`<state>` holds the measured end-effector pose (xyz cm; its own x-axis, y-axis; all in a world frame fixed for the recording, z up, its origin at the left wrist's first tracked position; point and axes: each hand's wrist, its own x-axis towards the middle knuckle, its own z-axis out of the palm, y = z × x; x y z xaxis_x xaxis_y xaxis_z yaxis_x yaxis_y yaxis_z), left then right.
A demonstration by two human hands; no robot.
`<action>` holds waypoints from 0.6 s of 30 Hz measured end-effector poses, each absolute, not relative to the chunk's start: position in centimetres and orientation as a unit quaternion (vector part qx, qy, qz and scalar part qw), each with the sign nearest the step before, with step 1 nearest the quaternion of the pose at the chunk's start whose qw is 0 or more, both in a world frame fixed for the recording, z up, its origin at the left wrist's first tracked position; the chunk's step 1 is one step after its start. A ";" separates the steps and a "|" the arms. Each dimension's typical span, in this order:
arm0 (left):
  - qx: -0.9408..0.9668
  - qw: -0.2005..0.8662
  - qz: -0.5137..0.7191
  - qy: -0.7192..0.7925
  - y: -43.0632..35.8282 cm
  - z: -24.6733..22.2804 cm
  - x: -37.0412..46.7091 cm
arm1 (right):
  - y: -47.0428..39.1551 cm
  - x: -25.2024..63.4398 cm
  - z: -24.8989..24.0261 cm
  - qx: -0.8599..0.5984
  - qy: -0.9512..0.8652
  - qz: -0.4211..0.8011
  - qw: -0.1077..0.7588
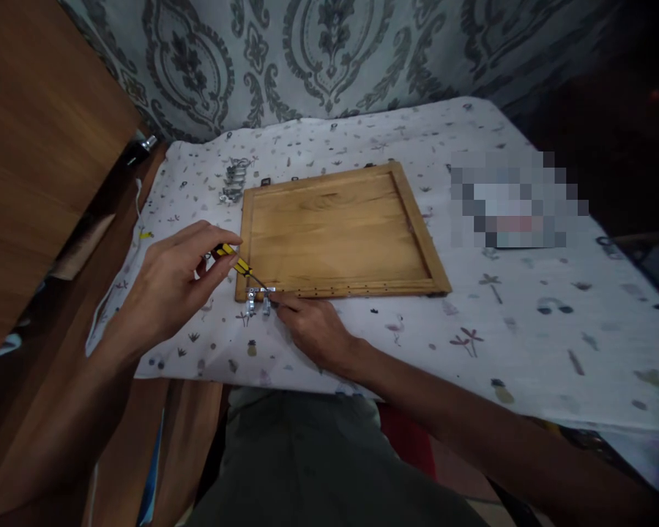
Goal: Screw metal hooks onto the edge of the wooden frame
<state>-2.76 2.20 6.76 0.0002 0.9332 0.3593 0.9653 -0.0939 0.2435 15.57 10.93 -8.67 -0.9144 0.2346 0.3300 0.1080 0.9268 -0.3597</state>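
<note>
My left hand (179,267) is closed in a pinch around the yellow and black handle of a screwdriver (233,259). Its thin shaft slants down to the right, to a small silver metal hook piece (261,290) at the near left corner of a framed wooden panel (334,227). Two hooks of that piece hang over the panel's near edge. My right hand (313,326) is closed too, with its fingertips pressed at the right end of the hook piece; exactly what lies under them is hidden. Small dark holes run along the panel's near rail.
Several similar metal hook pieces (234,181) lie behind the panel's left corner on a printed white tablecloth (417,351). A blurred-out item (516,205) lies at the right. Brown wooden furniture (44,132) stands at the left, and a patterned curtain (329,51) hangs behind the table.
</note>
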 end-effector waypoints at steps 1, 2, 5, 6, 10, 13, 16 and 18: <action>-0.713 0.030 -0.173 -0.679 2.2 7.3 -2.7 | 10.9 15.5 -8.7 -0.088 -0.963 0.173 0.186; -0.718 0.034 -0.131 -0.682 2.1 7.6 -2.7 | 10.9 15.5 -8.7 -0.090 -0.962 0.175 0.188; -0.722 0.080 -0.016 -0.687 2.3 8.0 -2.7 | 11.0 15.4 -8.7 -0.093 -0.958 0.182 0.201; -0.719 0.093 0.012 -0.688 2.4 8.1 -2.7 | 11.0 15.4 -8.7 -0.094 -0.957 0.181 0.204; -0.736 0.055 0.030 -0.674 2.8 8.8 -2.9 | 11.0 15.4 -8.5 -0.097 -0.960 0.171 0.200; -0.760 -0.010 -0.002 -0.650 3.0 9.6 -3.2 | 11.1 15.4 -8.3 -0.092 -0.961 0.169 0.200; -0.756 -0.024 0.009 -0.654 3.0 9.9 -3.7 | 11.2 15.5 -8.3 -0.084 -0.963 0.162 0.200; -0.745 -0.005 0.041 -0.666 3.0 9.7 -3.9 | 11.2 15.5 -8.3 -0.084 -0.963 0.160 0.200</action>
